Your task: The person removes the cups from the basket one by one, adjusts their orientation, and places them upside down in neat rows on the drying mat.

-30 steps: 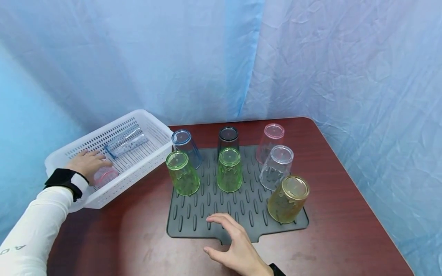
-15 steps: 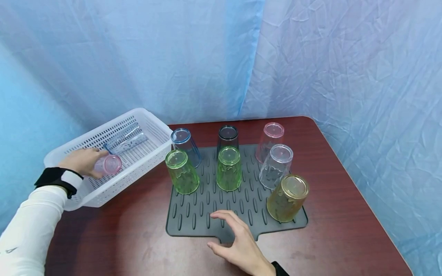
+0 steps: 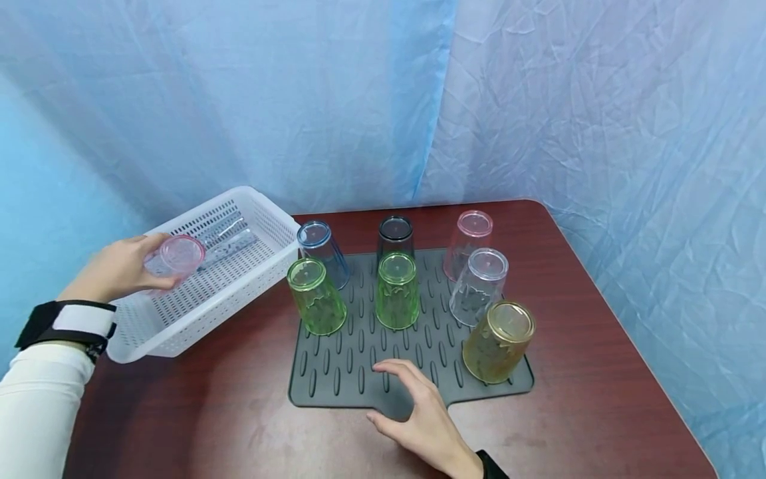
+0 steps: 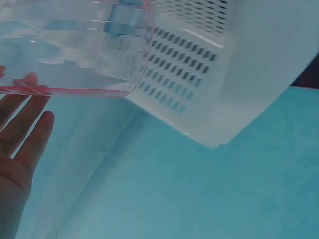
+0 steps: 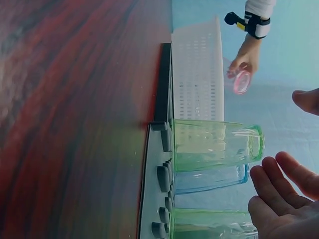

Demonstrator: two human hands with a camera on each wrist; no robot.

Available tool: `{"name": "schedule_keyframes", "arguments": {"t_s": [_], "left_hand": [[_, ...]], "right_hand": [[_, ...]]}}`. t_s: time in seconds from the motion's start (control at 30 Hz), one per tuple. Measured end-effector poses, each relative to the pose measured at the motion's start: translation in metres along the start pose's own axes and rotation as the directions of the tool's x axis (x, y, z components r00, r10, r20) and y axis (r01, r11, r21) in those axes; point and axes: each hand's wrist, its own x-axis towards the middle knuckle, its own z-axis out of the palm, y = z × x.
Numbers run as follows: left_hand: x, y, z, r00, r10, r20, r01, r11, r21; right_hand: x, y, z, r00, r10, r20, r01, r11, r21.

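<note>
My left hand (image 3: 116, 269) grips a clear pink-tinted glass (image 3: 182, 254) between thumb and fingers, over the left part of the white basket (image 3: 157, 342). In the right wrist view this glass (image 5: 242, 82) shows above the basket's rim, tilted. Inside the basket lies another clear glass (image 3: 230, 233), partly behind the held one. My right hand (image 3: 425, 422) hovers at the front of the grey drying mat (image 3: 335, 392), thumb and fingers apart, holding nothing. Nearest to it on the mat are an amber glass (image 3: 499, 342) and a green glass (image 3: 397, 293), both upside down.
More upturned glasses stand on the mat: a second green one (image 3: 317, 299), a blue one (image 3: 326, 253), a dark one (image 3: 395, 233), a clear one (image 3: 479, 286) and a pink one (image 3: 469, 243). Light blue curtains (image 3: 335, 100) hang behind the red-brown table (image 3: 598, 372).
My left hand has taken hold of the pink glass in the basket and lifted it up and slightly left. My right hand has shifted a little to the right, still holding nothing.
</note>
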Motion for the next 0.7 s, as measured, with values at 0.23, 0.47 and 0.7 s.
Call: {"name": "schedule_keyframes", "arguments": {"t_s": [0.23, 0.47, 0.7], "left_hand": [[-0.018, 0.021, -0.017, 0.989, 0.008, -0.148, -0.011, 1.000, -0.022], [-0.039, 0.063, -0.028, 0.935, 0.148, -0.323, -0.152, 0.988, 0.015], [-0.050, 0.113, -0.025, 0.822, 0.332, -0.463, -0.335, 0.939, 0.079]], "right_hand": [[0.000, 0.000, -0.002, 0.999, 0.042, 0.006, -0.042, 0.999, 0.019], [0.003, -0.001, -0.002, 1.000, 0.021, 0.016, -0.021, 1.000, 0.011], [0.017, -0.020, -0.001, 0.998, -0.014, 0.064, 0.011, 0.999, 0.044]]}}
